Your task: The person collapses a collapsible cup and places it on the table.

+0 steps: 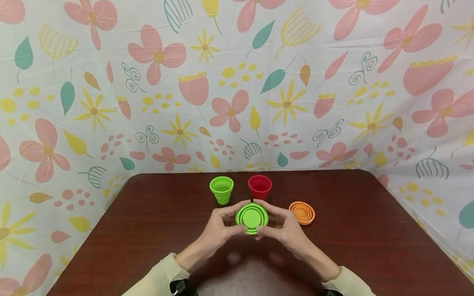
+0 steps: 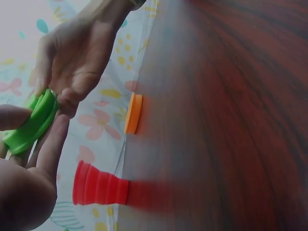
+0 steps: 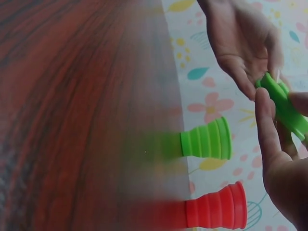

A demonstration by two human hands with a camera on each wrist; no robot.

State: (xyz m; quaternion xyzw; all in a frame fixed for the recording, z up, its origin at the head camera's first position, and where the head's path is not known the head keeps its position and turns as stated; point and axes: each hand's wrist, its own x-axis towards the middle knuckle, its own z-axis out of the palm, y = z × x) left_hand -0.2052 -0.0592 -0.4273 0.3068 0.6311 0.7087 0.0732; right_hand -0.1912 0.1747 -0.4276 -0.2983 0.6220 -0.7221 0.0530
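Observation:
Both hands hold one flattened green collapsible cup (image 1: 252, 218) above the table, its ringed face turned toward the head camera. The left hand (image 1: 219, 227) grips its left side, thumb on the near rim and fingers at the far rim. On the opposite side the right hand (image 1: 284, 226) pinches it the same way. In the left wrist view the green cup (image 2: 33, 122) shows edge-on as a thin disc between the fingers. A small dark piece sticks out at its far rim in the head view.
Behind the hands stand an expanded green collapsible cup (image 1: 222, 190) and an expanded red one (image 1: 260, 187), both upright. A flattened orange cup (image 1: 302, 213) lies right of the right hand. The dark wooden table (image 1: 155, 218) ends at a floral cloth backdrop (image 1: 229, 82).

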